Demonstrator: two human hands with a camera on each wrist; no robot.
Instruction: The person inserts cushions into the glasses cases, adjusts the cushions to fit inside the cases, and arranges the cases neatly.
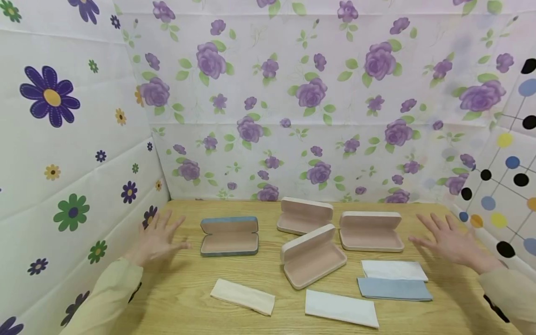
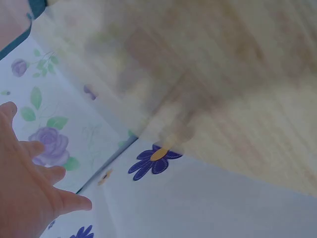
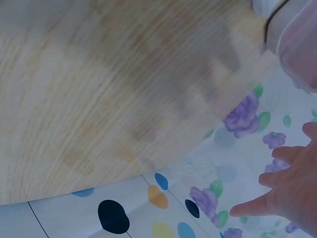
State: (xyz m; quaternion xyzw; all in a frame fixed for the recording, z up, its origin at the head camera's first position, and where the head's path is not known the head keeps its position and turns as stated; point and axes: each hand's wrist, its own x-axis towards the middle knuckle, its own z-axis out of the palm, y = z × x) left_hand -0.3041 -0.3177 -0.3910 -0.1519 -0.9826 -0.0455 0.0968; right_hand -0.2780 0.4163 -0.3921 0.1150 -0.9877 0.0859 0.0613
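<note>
My left hand (image 1: 157, 239) hovers over the table's left side with fingers spread, holding nothing. To its right lies a blue glasses case (image 1: 229, 243) with its lid up. On the other side my right hand (image 1: 448, 239) is likewise spread and holds nothing. Nearest to it are a raised-lid white glasses case (image 1: 371, 237), a folded white cloth (image 1: 393, 270) and a folded blue cloth (image 1: 394, 289). Two more white cases stand with lids up, one at the back (image 1: 303, 221) and one angled in the middle (image 1: 313, 265).
A folded cream cloth (image 1: 243, 296) and another folded white cloth (image 1: 341, 308) lie near the front of the wooden table (image 1: 188, 298). Patterned sheets wall the table at the back (image 1: 289, 153), left (image 1: 104, 181) and right (image 1: 515, 200).
</note>
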